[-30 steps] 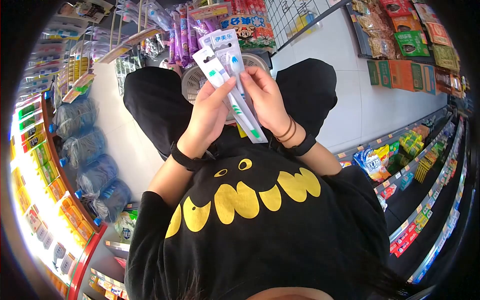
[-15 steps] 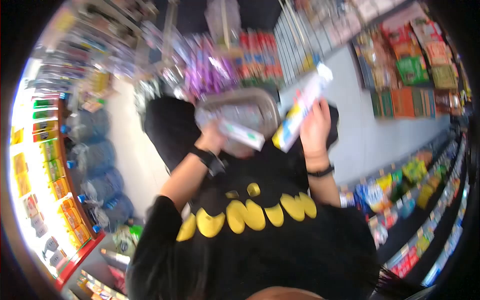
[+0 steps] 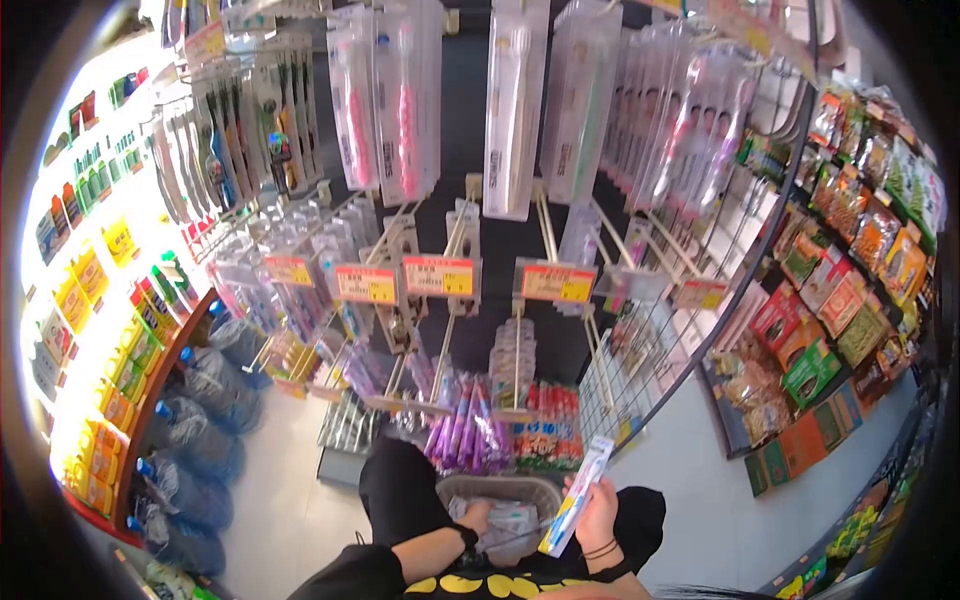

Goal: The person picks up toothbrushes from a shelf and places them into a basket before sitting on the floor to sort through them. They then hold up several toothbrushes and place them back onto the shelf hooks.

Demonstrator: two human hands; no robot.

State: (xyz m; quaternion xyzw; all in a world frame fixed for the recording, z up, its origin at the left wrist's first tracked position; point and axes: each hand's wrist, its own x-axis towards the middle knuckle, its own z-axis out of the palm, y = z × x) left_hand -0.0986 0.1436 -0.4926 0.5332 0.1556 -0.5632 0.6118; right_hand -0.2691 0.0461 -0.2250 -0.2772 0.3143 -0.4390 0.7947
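My right hand (image 3: 600, 515) is closed round a packaged toothbrush (image 3: 578, 498) with a blue and yellow lower end. The pack is tilted, its top leaning right, just beside the basket's right rim. My left hand (image 3: 477, 516) reaches into a grey plastic basket (image 3: 549, 487) between my knees. Its fingers are too small and partly hidden to make out. Clear and white packs (image 3: 512, 520) lie in the basket beside that hand.
Ahead stands a wire rack with hanging toothbrush packs (image 3: 405, 110) and orange price tags (image 3: 438, 277). Purple packs (image 3: 468, 425) and red packs (image 3: 548, 420) sit low behind the basket. Large water bottles (image 3: 205, 430) line the left; snack shelves (image 3: 810, 370) stand right.
The view has tilted up toward the rack. My left hand, which held a white box above the basket, is now down inside it. My right hand still holds the toothbrush pack.
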